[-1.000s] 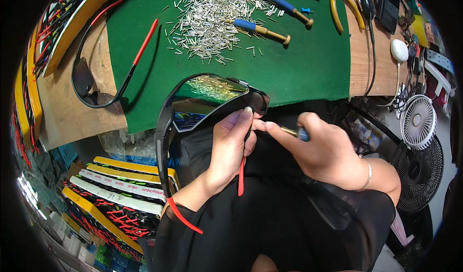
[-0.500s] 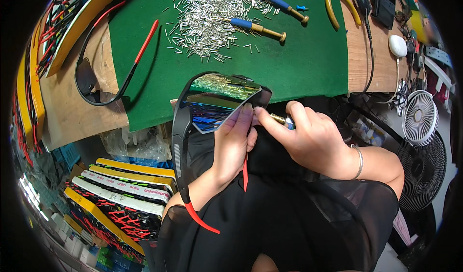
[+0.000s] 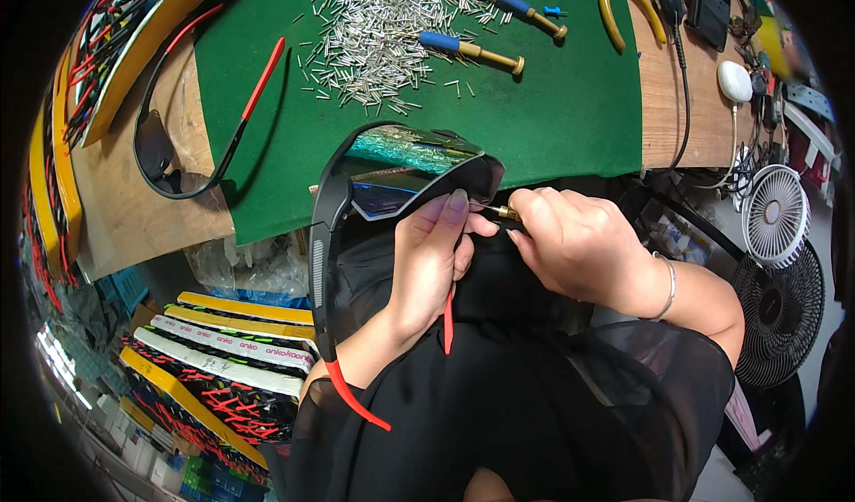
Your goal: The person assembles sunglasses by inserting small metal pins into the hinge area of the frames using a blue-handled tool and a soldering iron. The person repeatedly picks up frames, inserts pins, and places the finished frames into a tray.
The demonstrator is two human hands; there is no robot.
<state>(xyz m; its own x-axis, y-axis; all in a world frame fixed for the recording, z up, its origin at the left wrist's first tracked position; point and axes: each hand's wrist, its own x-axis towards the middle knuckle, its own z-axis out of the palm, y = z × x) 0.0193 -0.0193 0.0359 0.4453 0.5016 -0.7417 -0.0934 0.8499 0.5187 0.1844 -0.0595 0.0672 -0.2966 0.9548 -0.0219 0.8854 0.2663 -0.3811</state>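
Note:
Wraparound sunglasses [image 3: 411,156] with a mirrored lens, black frame and red temple tips are held in front of my body. My left hand [image 3: 431,257] pinches them at the right-hand hinge, thumb uppermost. One temple runs down past my left forearm. My right hand [image 3: 583,245] is closed around a small screwdriver [image 3: 506,212]. Its brass collar shows, and its thin tip points left at the hinge by my left fingertips. Whether the tip touches a screw is too small to tell; my fist hides the handle.
On the green mat [image 3: 570,119] lie a heap of small metal pins [image 3: 378,39], two blue-and-brass screwdrivers [image 3: 481,54] and pliers [image 3: 611,12]. Other sunglasses [image 3: 178,183] rest at left. Boxes of temples [image 3: 223,350] stand lower left, fans [image 3: 775,217] at right.
My right hand has turned the screwdriver toward the hinge and closed round its handle; its index finger no longer reaches to the hinge. The sunglasses have shifted slightly left.

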